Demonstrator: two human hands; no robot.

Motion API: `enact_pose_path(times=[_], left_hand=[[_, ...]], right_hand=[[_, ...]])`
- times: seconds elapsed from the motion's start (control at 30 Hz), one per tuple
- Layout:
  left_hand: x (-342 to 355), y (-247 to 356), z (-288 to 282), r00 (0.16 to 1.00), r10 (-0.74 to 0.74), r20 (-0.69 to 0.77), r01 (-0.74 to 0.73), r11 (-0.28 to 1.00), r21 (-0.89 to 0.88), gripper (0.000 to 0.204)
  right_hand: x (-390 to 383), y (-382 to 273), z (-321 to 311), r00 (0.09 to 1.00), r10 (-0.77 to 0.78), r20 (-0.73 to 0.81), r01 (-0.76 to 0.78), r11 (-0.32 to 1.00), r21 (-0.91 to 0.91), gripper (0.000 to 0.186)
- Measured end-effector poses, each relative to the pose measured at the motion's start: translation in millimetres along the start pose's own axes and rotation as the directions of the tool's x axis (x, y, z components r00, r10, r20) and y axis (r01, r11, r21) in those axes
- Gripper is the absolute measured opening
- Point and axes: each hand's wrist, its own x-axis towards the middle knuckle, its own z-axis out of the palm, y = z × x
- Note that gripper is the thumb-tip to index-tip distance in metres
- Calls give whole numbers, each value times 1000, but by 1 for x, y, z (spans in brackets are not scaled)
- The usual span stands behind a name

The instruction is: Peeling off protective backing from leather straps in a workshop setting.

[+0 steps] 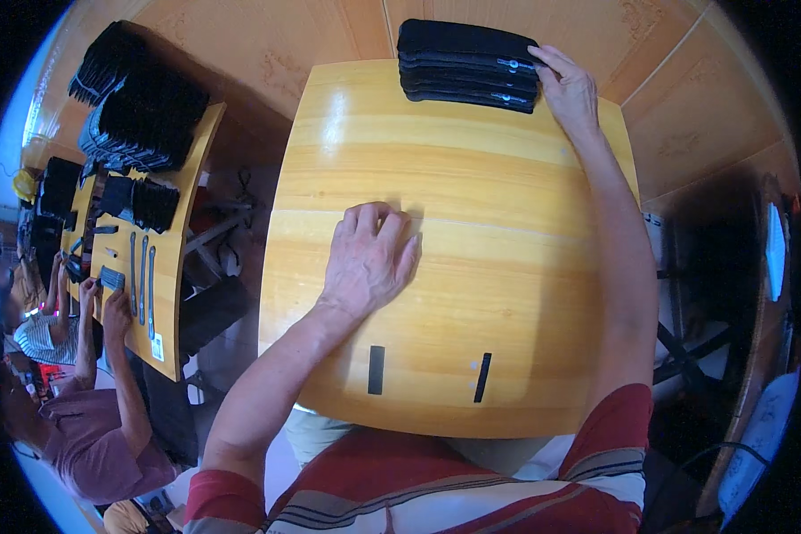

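Observation:
At the far edge of the wooden table [329,169] lies a stack of flat black fabric pouches [467,64], with small pale marks on their right ends. My right hand [568,93] reaches forward to the stack's right end, its fingertips closed at the corner of the upper pouches. My left hand [369,256] rests palm down near the table's middle, fingers slightly bent and thumb apart, holding nothing. Closer to me, two short black strips lie on the tabletop: a wider one [376,370] on the left and a narrower one [482,377] on the right.
On the left, another table [165,334] bears piles of black fabric pieces [142,120] and several long dark strips [142,276]. Two people sit there, one in a purple shirt [107,436], hands on a small dark piece. A wooden panel wall [267,53] stands behind my table.

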Motion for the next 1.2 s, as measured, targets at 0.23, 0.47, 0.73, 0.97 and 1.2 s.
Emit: enact_pose_path(times=[0.23, 0.47, 0.73, 0.97, 1.2], left_hand=[[0, -2, 0, 1000, -6, -1, 6, 1000, -2, 30], [3, 0, 1, 1000, 14, -4, -14, 1000, 16, 30], [2, 5, 3, 1000, 25, -8, -25, 999, 47, 27], [88, 22, 14, 984, 145, -102, -145, 989, 16, 33], [201, 15, 64, 893, 336, -300, -289, 938, 192, 46]], right_hand=[[0, -18, 5, 978, 202, 61, -206, 975, 83, 31], [6, 1, 25, 935, 321, -152, -272, 922, 275, 37], [-11, -5, 36, 899, 396, -188, -262, 829, 494, 39], [-24, 0, 28, 937, 303, -172, -199, 871, 449, 45], [-27, 3, 39, 955, 243, -169, -162, 908, 387, 50]])
